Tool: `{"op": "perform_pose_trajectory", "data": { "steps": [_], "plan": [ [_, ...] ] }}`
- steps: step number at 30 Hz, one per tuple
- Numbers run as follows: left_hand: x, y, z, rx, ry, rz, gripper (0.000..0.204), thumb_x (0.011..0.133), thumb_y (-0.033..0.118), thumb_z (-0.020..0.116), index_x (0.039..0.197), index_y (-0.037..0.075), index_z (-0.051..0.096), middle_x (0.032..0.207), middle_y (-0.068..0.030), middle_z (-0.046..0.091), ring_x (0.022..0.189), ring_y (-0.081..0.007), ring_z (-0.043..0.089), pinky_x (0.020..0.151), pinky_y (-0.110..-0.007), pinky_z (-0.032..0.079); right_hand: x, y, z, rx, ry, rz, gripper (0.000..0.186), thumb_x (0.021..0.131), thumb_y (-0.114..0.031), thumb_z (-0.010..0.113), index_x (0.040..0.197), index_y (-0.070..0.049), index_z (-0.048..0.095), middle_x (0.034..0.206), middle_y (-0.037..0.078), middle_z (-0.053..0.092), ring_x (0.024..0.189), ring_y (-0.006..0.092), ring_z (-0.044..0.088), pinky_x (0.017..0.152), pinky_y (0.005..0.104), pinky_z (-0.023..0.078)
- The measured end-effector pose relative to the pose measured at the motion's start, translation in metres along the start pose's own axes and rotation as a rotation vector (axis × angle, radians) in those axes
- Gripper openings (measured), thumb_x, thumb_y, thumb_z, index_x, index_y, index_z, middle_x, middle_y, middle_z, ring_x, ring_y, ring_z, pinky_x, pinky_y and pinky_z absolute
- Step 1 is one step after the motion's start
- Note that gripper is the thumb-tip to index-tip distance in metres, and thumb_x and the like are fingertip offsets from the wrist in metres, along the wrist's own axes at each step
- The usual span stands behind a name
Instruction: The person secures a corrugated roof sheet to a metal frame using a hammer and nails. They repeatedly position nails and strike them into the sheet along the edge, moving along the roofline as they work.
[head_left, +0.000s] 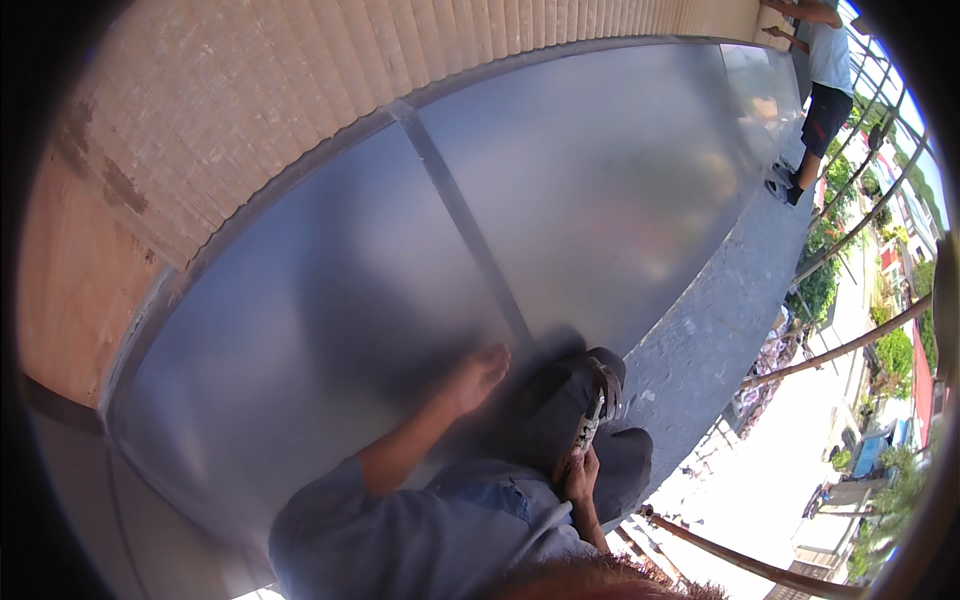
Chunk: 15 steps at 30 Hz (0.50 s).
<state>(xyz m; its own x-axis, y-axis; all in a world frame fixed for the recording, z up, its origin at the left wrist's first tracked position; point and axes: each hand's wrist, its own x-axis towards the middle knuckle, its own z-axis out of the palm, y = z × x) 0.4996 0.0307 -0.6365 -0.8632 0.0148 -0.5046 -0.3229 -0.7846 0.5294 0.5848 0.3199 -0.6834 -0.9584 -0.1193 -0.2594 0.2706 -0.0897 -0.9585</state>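
Observation:
My left hand (478,380) reaches out over the smooth grey panel (400,250), beside the dark strip (455,200) that crosses it. Its fingers look loosely extended with nothing visible in them; whether they touch the panel I cannot tell. Close to my bent knees, my right hand (578,474) is closed round a slim tool (588,425) with a white, dark-spotted body. The tool points away from me, and its far end lies against a dark shape by my knee, so its kind is unclear.
A corrugated tan wall (300,90) borders the panel's far side. I am low on a narrow concrete ledge (720,280). Poles (850,345) stand along its outer side, with a drop to the ground beyond. Another person (825,90) stands at the ledge's far end.

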Motion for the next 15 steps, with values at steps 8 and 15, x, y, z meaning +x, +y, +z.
{"op": "perform_pose_trajectory", "data": {
  "steps": [8,15],
  "plan": [
    [0.007,0.135,0.051,-0.076,-0.239,0.451,0.016,0.101,0.02,0.067,0.111,0.007,0.065,0.095,0.0,0.064,0.079,-0.0074,0.057,0.063,-0.02,0.05,0.001,0.009,-0.01,0.06,-0.061,-0.079,0.054,0.099,-0.06,0.058,0.092,-0.007,0.048,0.061,0.005,0.054,0.045,0.0157,0.054,0.042,0.0291,0.043],
    [-0.021,0.286,0.141,0.452,0.005,1.111,0.022,0.098,0.027,0.072,0.103,0.005,0.07,0.08,0.0027,0.06,0.066,-0.0059,0.052,0.056,-0.019,0.04,0.006,0.022,-0.016,0.075,-0.04,-0.139,0.055,0.099,-0.061,0.057,0.091,-0.007,0.048,0.061,0.004,0.053,0.047,0.0147,0.053,0.042,0.0292,0.042]
  ]
}}
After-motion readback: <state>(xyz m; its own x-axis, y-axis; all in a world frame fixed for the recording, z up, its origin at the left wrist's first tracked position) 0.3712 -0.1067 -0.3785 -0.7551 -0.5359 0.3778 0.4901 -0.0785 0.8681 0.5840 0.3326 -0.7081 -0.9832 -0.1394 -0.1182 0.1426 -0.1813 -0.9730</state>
